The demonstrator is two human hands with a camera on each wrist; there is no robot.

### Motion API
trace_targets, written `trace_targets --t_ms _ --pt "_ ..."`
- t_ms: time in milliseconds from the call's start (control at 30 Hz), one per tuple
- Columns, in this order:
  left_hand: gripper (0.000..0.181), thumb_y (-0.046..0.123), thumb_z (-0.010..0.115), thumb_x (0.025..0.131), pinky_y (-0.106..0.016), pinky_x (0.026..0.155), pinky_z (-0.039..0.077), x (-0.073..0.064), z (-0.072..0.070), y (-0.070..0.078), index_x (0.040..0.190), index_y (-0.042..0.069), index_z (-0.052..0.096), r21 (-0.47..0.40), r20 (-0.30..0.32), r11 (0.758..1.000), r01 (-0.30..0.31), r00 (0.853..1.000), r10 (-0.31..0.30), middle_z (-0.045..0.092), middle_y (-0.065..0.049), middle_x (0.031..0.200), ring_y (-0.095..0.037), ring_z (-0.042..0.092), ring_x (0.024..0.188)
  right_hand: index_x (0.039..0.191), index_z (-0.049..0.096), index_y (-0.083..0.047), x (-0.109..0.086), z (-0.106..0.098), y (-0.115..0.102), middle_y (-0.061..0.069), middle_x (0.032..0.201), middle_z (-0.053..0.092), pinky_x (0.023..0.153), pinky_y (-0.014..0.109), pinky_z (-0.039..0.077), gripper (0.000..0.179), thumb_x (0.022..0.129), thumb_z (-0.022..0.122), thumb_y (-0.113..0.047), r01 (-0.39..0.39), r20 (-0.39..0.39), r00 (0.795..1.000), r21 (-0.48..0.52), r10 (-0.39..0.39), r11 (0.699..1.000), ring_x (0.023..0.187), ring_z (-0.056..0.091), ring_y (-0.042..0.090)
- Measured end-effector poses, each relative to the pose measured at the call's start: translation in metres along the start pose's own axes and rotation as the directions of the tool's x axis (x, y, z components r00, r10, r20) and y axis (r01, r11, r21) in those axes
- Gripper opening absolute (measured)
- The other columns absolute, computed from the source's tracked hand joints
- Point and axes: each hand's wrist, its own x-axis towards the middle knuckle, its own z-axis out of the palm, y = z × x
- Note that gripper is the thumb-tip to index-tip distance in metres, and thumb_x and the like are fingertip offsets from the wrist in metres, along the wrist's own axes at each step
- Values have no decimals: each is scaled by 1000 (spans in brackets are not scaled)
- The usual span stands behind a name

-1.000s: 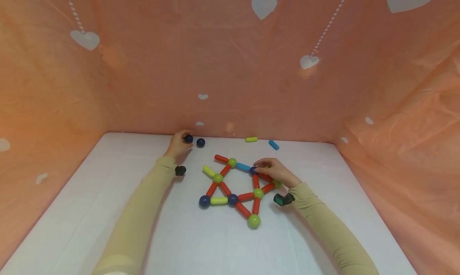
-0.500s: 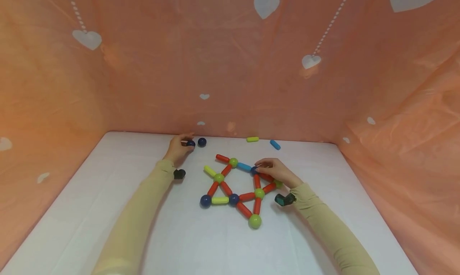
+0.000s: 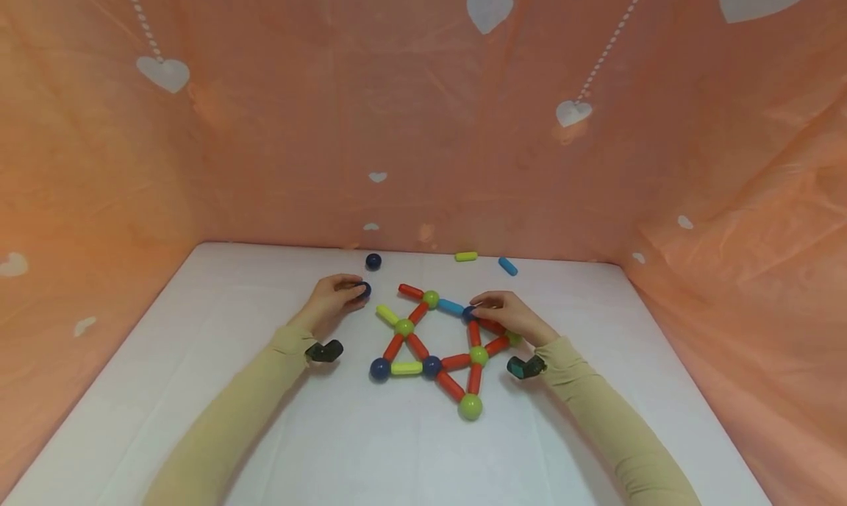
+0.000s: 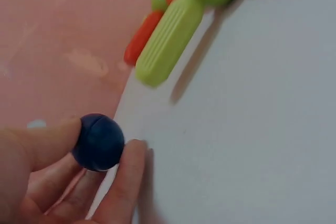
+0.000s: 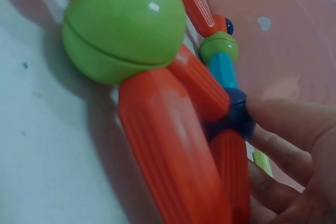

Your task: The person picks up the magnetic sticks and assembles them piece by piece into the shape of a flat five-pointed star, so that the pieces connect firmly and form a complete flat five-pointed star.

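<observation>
My left hand [image 3: 329, 300] pinches a dark blue ball [image 4: 98, 142] between thumb and fingers, left of a flat frame of sticks and balls. Green balls [image 3: 470, 407] and dark blue balls [image 3: 380, 369] join its red sticks [image 3: 450, 386]. A lime stick [image 3: 387, 315] and a red stick [image 3: 410, 291] jut from its left side with free ends towards the left hand. At the frame's far right, my right hand [image 3: 512, 316] pinches a dark blue joint ball [image 5: 239, 111], where a light blue stick [image 5: 223, 69] meets red ones. The hand partly covers one red stick there.
Along the back of the white table [image 3: 397, 454] lie a loose dark blue ball [image 3: 373, 261], a lime stick [image 3: 466, 256] and a light blue stick [image 3: 508, 266]. An orange curtain [image 3: 423, 123] with white hearts hangs behind and at both sides.
My left hand has brought the dark blue ball from the back of the table towards me and slightly right, nearer the frame. The right hand keeps its grip on the joint ball.
</observation>
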Motion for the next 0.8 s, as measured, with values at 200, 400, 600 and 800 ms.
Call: trace_targets --t_ms 200,400,600,800 --pt "42 3 55 102 -29 98 57 -11 9 -1 141 -11 46 -16 13 997 82 997 -81 55 -24 131 -19 64 108 132 64 -3 -2 0 0 19 131 65 93 28 48 37 101 63 -24 11 -2 1000 7 -11 1000 114 57 28" --pt "43 5 54 103 -26 89 61 -10 18 -2 141 -11 45 -32 -9 993 116 993 -117 56 -18 120 -10 66 86 132 63 -2 -1 0 -1 20 132 64 94 29 48 37 101 62 -23 2 -4 1000 12 -2 1000 116 56 29" --pt "44 7 52 105 -29 89 61 -9 26 0 145 -8 43 -33 -6 989 145 989 -146 53 -15 121 -10 66 84 132 63 -2 -2 0 -3 20 131 64 93 27 47 36 101 62 -22 12 2 1000 13 -12 1000 115 56 28" --pt "46 9 50 106 -40 98 58 -2 36 6 148 -5 41 47 44 993 106 993 -108 51 -24 136 -16 68 90 131 64 -2 -3 1 -4 20 130 65 92 27 47 35 102 61 -21 15 -4 1000 12 -15 1000 114 56 27"
